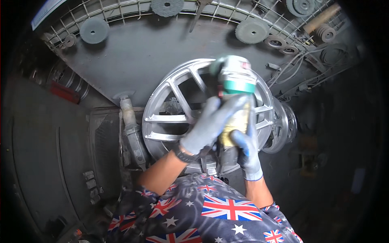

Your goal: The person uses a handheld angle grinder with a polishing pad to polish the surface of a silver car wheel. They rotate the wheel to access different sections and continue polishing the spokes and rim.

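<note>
An angle grinder (pixel 239 77) with a white and green head and a yellow-wrapped body is held upright in front of me, slightly blurred. My left hand (pixel 208 123), in a grey glove, is closed around the tool's body from the left. My right hand (pixel 249 152), in a grey and blue glove, grips the lower part from the right, thumb across the yellow wrap. Behind the tool is a silver alloy wheel (pixel 156 118) with paired spokes, its right part and hub partly covered by the grinder and my hands. The grinder's disc side is smeared by motion.
Abrasive discs (pixel 94 30) hang on a wire rack (pixel 133 9) along the far wall. Cables (pixel 298 60) loop at the far right. A second wheel (pixel 285 123) stands right of the first. At left are a metal post (pixel 129 111) and a red object (pixel 65 93).
</note>
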Action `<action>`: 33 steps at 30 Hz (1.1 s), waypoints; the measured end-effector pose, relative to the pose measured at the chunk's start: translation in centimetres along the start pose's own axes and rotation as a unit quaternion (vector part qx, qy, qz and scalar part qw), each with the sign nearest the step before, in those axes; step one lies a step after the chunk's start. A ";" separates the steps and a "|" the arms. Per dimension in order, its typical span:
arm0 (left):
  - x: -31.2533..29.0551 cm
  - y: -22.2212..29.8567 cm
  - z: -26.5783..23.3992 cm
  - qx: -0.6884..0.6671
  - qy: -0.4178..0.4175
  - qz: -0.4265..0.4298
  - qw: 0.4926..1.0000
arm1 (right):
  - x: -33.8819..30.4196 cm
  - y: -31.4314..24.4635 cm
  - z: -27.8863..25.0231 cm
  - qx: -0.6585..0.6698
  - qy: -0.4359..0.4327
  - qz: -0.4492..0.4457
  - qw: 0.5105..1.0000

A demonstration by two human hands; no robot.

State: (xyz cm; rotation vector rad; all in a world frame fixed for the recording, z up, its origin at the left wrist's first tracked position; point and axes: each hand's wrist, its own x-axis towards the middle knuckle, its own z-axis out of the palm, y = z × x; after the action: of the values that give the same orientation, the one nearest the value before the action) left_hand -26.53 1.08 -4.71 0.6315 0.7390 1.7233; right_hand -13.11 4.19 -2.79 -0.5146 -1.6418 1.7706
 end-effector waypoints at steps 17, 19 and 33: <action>-4.3 -2.9 -6.3 -0.012 0.244 0.322 0.915 | 4.6 -5.0 4.3 -0.219 -0.213 0.138 0.942; -1.7 -1.1 -3.5 0.024 0.147 0.240 0.959 | 4.7 -5.1 2.2 -0.224 -0.158 0.075 0.959; 7.8 0.5 4.3 0.073 -0.047 -0.174 0.981 | 1.1 -5.5 -1.2 0.224 0.176 0.154 0.946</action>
State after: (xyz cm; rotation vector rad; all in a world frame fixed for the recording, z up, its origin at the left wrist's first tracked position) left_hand -25.67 9.24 -1.12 0.6368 0.8601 1.3191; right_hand -11.93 5.76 2.58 -0.8451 -0.9096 2.0532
